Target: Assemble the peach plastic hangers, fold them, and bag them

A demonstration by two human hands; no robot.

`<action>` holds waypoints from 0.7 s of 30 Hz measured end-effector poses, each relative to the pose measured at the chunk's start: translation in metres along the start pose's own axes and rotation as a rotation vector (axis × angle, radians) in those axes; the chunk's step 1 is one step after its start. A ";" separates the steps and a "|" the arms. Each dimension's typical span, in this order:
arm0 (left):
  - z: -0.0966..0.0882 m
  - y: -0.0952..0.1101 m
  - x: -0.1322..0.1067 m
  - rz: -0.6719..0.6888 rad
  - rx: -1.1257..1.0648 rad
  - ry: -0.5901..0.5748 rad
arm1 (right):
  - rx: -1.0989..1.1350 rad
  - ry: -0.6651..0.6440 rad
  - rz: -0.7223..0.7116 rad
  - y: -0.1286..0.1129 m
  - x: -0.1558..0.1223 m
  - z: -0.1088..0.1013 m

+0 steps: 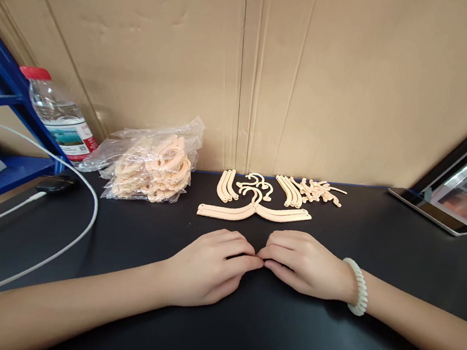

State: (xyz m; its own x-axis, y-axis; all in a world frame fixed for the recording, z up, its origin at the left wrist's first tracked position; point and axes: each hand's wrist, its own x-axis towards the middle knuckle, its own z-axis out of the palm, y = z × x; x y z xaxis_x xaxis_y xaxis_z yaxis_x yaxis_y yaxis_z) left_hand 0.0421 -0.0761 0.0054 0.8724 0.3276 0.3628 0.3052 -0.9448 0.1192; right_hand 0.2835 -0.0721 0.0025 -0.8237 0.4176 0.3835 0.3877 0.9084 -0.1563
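Observation:
On the black tabletop my left hand (216, 266) and my right hand (300, 261) lie with their fingertips touching each other in the middle. Both have curled, closed fingers, and I see nothing in either. Just beyond them is a peach folding hanger (231, 213), its two arms spread and its hook pointing away. Behind it lie curved hanger arms in a left group (227, 185) and a right group (288, 192). Loose hooks (266, 189) sit between these groups. A heap of small peach pieces (320, 191) is at the right.
A clear plastic bag (153, 165) of peach parts stands at the back left, beside a red-capped water bottle (64, 117). A white cable (93, 209) loops across the left. Cardboard (333, 85) walls the back. A tablet-like device (433, 214) leans at the right.

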 end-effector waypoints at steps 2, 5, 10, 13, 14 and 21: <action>0.000 0.000 0.000 0.000 0.005 0.006 | -0.008 0.010 0.000 0.000 0.000 0.000; 0.000 -0.001 0.000 -0.002 0.018 0.014 | -0.029 0.029 -0.013 -0.001 0.000 0.000; -0.001 0.000 -0.001 0.009 0.036 0.011 | -0.086 0.051 -0.044 -0.002 0.000 -0.001; -0.001 0.001 -0.001 0.010 0.051 0.007 | -0.079 0.048 -0.046 -0.002 0.000 -0.001; -0.001 0.001 -0.001 0.009 0.056 0.010 | -0.073 0.047 -0.045 -0.002 0.000 -0.001; 0.000 0.002 -0.001 -0.015 0.082 0.041 | -0.082 0.088 -0.017 -0.002 0.000 0.000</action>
State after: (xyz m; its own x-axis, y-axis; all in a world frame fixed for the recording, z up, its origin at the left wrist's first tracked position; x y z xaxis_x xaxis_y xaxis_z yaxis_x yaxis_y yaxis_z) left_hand 0.0417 -0.0780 0.0053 0.8515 0.3394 0.3997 0.3497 -0.9355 0.0494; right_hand 0.2826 -0.0736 0.0026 -0.7924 0.3951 0.4647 0.4093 0.9093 -0.0752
